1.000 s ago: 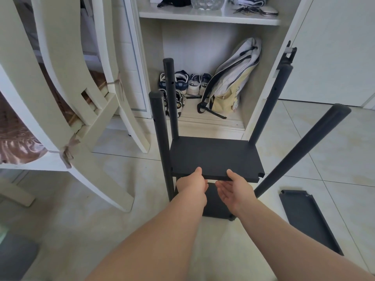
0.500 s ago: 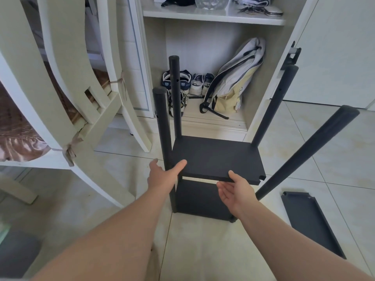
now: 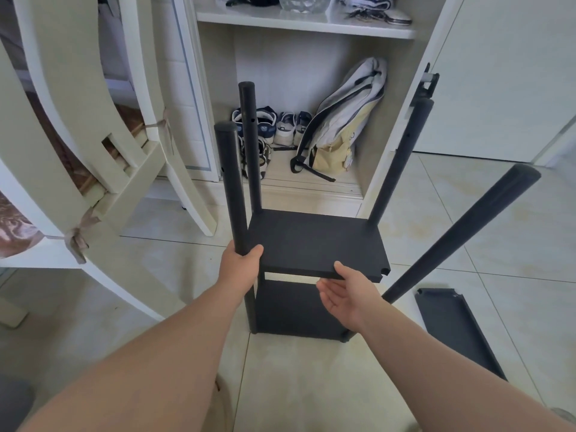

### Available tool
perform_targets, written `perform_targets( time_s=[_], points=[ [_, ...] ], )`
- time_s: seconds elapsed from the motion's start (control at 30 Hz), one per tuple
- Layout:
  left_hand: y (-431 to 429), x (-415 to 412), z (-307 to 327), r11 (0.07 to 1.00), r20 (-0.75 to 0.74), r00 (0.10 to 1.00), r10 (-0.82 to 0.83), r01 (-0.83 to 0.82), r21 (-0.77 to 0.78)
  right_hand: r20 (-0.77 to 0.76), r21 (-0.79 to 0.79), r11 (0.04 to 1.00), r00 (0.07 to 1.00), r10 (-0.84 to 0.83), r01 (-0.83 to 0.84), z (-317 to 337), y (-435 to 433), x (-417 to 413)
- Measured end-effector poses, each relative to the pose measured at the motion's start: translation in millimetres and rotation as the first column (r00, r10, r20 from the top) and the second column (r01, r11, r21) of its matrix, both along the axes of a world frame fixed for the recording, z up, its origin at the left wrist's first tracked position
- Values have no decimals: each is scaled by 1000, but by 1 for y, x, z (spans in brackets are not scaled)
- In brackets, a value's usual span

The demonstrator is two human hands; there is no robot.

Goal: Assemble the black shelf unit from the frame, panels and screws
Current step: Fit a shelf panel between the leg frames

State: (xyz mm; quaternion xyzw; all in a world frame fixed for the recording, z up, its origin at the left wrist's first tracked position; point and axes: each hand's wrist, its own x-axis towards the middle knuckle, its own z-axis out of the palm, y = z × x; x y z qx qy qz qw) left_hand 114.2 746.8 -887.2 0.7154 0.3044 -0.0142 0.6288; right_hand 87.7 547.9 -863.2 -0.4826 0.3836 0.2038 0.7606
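The black shelf unit stands on the tiled floor with several round posts rising from it. A black middle panel [image 3: 318,241] lies between the posts, above a lower panel [image 3: 296,307]. My left hand [image 3: 238,265] grips the front left post [image 3: 232,185] at the panel's corner. My right hand [image 3: 346,294] holds the panel's front edge, thumb on top and fingers beneath. The front right post [image 3: 467,229] leans outward to the right, apart from the panel's notched corner. Another black panel [image 3: 455,328] lies loose on the floor at the right.
A cream chair [image 3: 93,169] stands close on the left. Behind the unit an open white cabinet [image 3: 311,23] holds shoes [image 3: 280,126] and a backpack [image 3: 346,120]. A white door [image 3: 498,73] is at the right.
My left hand left the panel's front edge, moved left and took hold of the front left post. My right hand stayed at the front edge.
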Motion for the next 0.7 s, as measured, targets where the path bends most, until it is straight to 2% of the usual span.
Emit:
perform_targets(
  time_s=[0.13,0.27,0.33,0.4,0.47,0.53,0.7],
  points=[
    [-4,4,8,999,41,999,29,-30,30,-17,-66,991,993,119,-120,11,-11,5],
    [-11,9,22,997,110,994,-14,6,71,-62,-166,945,960,275,-281,20,-27,-1],
    [-17,13,31,994,144,989,-42,27,110,-83,-293,878,925,371,-379,30,-36,-7],
    [-23,15,40,983,170,983,-73,43,178,-79,-534,715,868,490,-452,42,-44,-13],
    [-29,15,49,963,189,975,-116,63,263,-15,-759,515,801,598,-399,56,-53,-20],
    [-36,16,57,935,213,964,-157,76,347,102,-885,397,734,672,-241,75,-62,-30],
    [-62,14,75,854,215,947,-239,100,511,391,-915,373,569,723,156,117,-85,-64]
  ],
)
